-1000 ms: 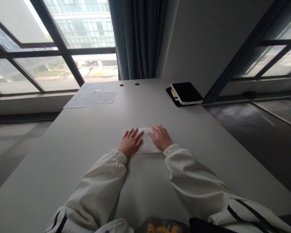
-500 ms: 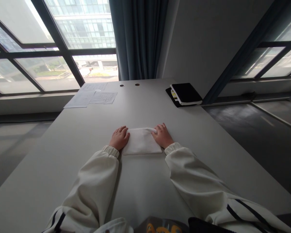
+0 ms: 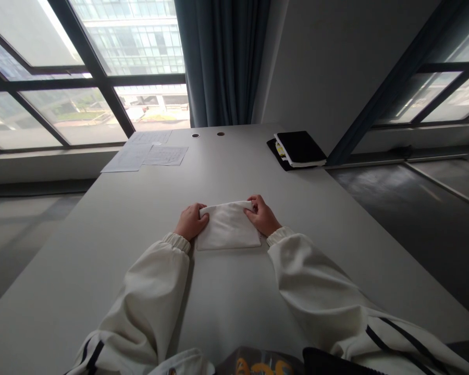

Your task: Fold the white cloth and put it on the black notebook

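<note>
Cloth (image 3: 229, 225) lies folded mid-table, nearer the near edge; left hand (image 3: 190, 221) and right hand (image 3: 262, 216) each pinch a far corner. Uneven lifting could skew the fold or spill layers.

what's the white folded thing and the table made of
The folded cloth looks like soft white fabric, perhaps a towel: matte, rounded thick edges, lifting limply where the left hand and right hand pinch its far corners. The table looks like smooth matte grey laminate, though that is uncertain.
</note>
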The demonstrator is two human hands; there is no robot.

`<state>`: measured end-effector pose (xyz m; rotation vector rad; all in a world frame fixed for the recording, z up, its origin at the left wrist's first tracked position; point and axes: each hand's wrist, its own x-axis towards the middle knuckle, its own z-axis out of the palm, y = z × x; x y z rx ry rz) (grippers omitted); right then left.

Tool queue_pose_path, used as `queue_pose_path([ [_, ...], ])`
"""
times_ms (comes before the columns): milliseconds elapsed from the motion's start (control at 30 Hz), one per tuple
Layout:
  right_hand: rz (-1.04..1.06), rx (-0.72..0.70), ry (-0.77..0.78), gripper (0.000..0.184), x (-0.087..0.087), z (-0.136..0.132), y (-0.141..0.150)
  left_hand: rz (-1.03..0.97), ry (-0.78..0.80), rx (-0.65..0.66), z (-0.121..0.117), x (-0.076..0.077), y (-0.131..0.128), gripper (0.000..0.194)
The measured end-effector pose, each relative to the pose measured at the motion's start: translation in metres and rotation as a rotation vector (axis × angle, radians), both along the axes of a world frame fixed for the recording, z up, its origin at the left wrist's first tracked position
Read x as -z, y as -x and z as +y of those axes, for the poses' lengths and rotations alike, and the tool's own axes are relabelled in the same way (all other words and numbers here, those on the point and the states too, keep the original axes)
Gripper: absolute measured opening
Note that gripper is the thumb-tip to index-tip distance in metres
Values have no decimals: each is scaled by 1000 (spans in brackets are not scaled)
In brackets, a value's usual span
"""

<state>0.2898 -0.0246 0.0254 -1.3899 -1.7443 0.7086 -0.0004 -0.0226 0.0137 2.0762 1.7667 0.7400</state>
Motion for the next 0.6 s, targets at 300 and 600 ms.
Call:
queue_pose_path([
  [300, 69, -50, 31, 39, 2, -1, -2, -357, 24, 25, -7, -6, 1, 34],
  [600, 325, -49, 95, 41, 18, 14, -3, -342, 24, -2, 2, 0, 4, 35],
])
